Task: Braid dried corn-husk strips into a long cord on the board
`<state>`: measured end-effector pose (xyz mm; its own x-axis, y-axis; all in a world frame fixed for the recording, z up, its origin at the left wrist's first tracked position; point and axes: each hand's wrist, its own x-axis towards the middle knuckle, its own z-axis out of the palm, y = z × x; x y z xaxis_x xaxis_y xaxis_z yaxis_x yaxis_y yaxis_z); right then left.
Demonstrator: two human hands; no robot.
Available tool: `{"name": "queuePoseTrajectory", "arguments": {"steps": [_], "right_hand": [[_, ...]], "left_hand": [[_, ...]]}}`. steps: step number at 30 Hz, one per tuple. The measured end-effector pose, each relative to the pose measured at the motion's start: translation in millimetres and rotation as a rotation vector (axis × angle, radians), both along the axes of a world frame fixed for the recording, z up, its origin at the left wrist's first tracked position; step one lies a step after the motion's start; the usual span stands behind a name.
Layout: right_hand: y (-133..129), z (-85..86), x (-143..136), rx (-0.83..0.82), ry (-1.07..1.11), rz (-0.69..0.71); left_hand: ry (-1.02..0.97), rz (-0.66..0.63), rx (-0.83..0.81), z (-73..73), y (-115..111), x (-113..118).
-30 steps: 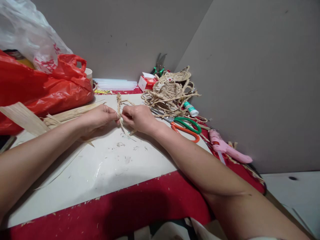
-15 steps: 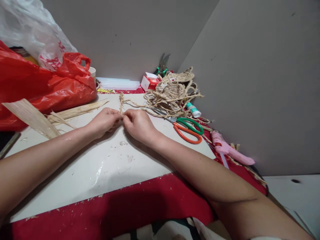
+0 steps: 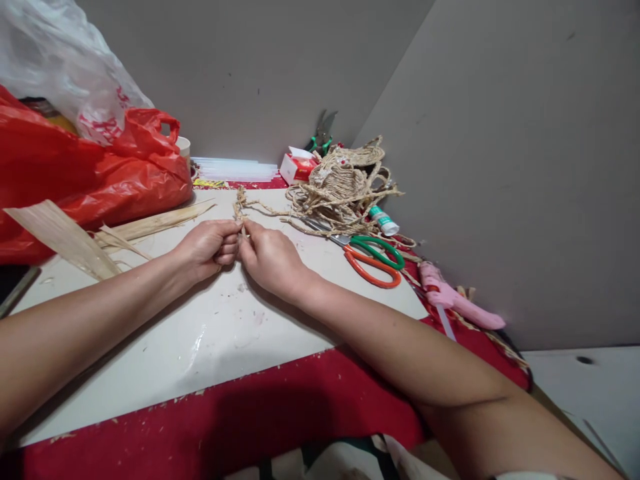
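Observation:
My left hand (image 3: 210,247) and my right hand (image 3: 273,257) meet over the white board (image 3: 215,327), fingertips pinched together on a short piece of braided straw cord (image 3: 240,203). Its frayed end sticks up beyond my fingers; the part between the fingertips is mostly hidden. From it a thin twisted strand runs right toward a heap of coiled straw rope (image 3: 345,187). Scissors (image 3: 375,260) with one green and one orange handle lie to the right of my right hand. Dry husk strips (image 3: 155,223) lie left of my left hand, and a wide pale husk (image 3: 65,237) rests farther left.
Red and white plastic bags (image 3: 95,173) fill the back left. Clear glue sticks (image 3: 235,169), a small red-and-white box (image 3: 299,165) and pruning shears (image 3: 323,133) are along the back wall. A pink glue gun (image 3: 457,297) lies at right on the red cloth (image 3: 280,407).
Both hands have shifted slightly, and my right hand has come a little lower and left. The left fingers are now curled more visibly. The cord stays between the fingertips.

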<state>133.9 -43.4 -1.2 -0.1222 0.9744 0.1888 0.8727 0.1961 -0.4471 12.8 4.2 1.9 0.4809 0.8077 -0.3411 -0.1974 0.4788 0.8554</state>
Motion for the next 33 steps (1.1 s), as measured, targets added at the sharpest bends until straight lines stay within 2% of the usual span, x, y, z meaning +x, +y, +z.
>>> {"name": "queuePoseTrajectory", "arguments": {"steps": [4, 7, 9, 10, 13, 15, 17, 20, 23, 29, 33], "right_hand": [[0, 8.0, 3, -0.073, 0.226, 0.092], [2, 27.9, 16, -0.287, 0.394, 0.199], [4, 43.3, 30, -0.457, 0.448, 0.211], [6, 49.6, 37, -0.483, 0.474, 0.209], [15, 57.6, 54, -0.327, 0.615, 0.136], [22, 52.4, 57, -0.192, 0.694, 0.043], [27, 41.6, 52, -0.195, 0.724, -0.001], [30, 24.5, 40, -0.449, 0.779, 0.067], [28, 14.9, 33, -0.659, 0.848, 0.13], [36, 12.1, 45, -0.736, 0.839, 0.184], [41, 10.6, 52, -0.807, 0.94, 0.212]], "left_hand": [[-0.014, 0.031, 0.011, -2.6, -2, 1], [-0.047, -0.022, 0.033, -3.6, -1, 0], [-0.051, -0.059, 0.043, -2.9, 0, -1], [-0.042, -0.073, 0.044, -2.4, 1, -2], [-0.002, -0.109, 0.047, -1.4, 3, -3], [0.013, -0.136, 0.052, -1.9, 4, -4], [0.026, -0.155, 0.058, -2.9, 5, -4], [0.034, -0.17, 0.084, -3.7, 6, -5], [0.056, -0.185, 0.119, -3.5, 6, -5], [0.148, -0.231, 0.166, -4.8, 8, -7], [0.149, -0.244, 0.178, -5.8, 9, -7]]}}
